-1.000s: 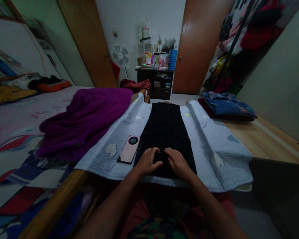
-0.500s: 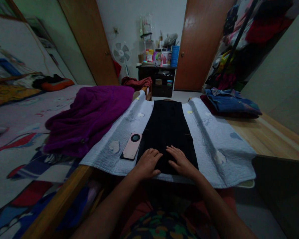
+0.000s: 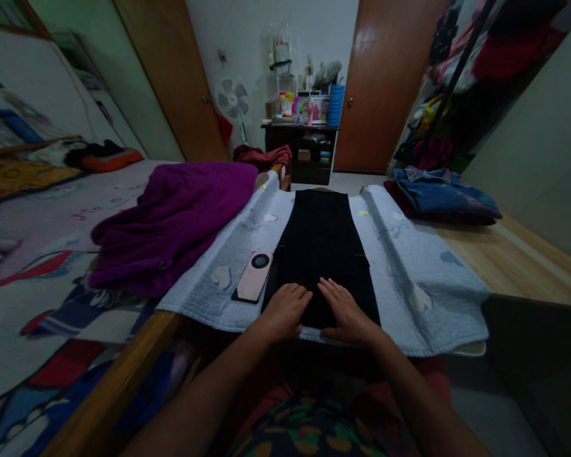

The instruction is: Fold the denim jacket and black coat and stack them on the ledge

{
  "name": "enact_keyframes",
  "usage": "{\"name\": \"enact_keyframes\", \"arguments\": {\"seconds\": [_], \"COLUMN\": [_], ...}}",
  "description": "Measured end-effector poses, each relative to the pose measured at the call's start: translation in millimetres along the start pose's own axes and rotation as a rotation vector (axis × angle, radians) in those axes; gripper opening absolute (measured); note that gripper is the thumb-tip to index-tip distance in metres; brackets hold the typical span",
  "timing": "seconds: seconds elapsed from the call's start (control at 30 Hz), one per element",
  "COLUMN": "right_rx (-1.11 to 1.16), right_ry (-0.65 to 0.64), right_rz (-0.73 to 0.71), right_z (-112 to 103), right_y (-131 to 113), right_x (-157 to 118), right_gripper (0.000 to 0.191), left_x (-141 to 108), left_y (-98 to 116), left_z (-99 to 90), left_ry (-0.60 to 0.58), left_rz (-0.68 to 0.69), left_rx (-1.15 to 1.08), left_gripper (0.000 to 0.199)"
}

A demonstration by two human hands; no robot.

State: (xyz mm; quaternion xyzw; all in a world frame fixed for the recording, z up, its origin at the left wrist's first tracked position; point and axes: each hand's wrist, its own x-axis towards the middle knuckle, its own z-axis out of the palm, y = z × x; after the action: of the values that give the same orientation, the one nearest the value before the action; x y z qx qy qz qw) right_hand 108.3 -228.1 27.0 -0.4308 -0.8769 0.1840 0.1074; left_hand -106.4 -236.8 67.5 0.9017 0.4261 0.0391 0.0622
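A black garment [image 3: 318, 235] lies flat and smooth on a light grey-blue quilted cloth [image 3: 409, 266]; what kind of garment it is I cannot tell. My left hand [image 3: 288, 310] rests on its near left part, palm down, fingers stretched out. On the near right part lies my right hand [image 3: 345, 310], also palm down with its fingers extended and the thumb apart. Neither hand grips anything. Just left of the garment sits a pink phone [image 3: 253, 278] with a round black camera, its back facing up.
A purple garment [image 3: 181, 216] is heaped at the left, beside a bed [image 3: 71, 222] with a patterned cover. Folded denim clothing [image 3: 445, 193] is stacked on the wooden surface [image 3: 528, 260] at the right. Farther off stand a fan [image 3: 233, 100] and a dark cabinet [image 3: 299, 155].
My right thumb has shifted toward the near edge of the black garment, and both hands have slid very slightly nearer to me. The garment and phone stay in place.
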Motion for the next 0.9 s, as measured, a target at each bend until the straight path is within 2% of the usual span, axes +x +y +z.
{"name": "enact_keyframes", "arguments": {"seconds": [0.1,0.3,0.5,0.7,0.9], "right_rx": [-0.007,0.009,0.021,-0.024,-0.124], "right_ry": [-0.009,-0.004,0.01,0.068,0.088], "right_rz": [0.018,0.025,0.022,0.05,0.099], "right_z": [-0.1,-1.9,-3.5,-2.4,-5.8], "right_y": [-1.5,-3.1,-5.0,-7.6,-16.3], "right_x": [0.9,2.1,1.4,3.7,11.0], "right_gripper": [0.105,0.103,0.104,0.091,0.079], "left_x": [1.9,3.3,6.3,12.0,18.7], "left_y": [4.9,5.6,-0.1,-10.8,-15.1], "left_z": [-0.3,-0.3,5.6,8.9,3.4], "left_ry": [0.014,0.059,0.102,0.129,0.088], "left_rz": [-0.028,-0.019,-0.026,-0.034,-0.055], "left_rx": [0.023,0.007,-0.005,-0.044,-0.037], "left_gripper": [0.049,0.056,0.045,0.035,0.032]}}
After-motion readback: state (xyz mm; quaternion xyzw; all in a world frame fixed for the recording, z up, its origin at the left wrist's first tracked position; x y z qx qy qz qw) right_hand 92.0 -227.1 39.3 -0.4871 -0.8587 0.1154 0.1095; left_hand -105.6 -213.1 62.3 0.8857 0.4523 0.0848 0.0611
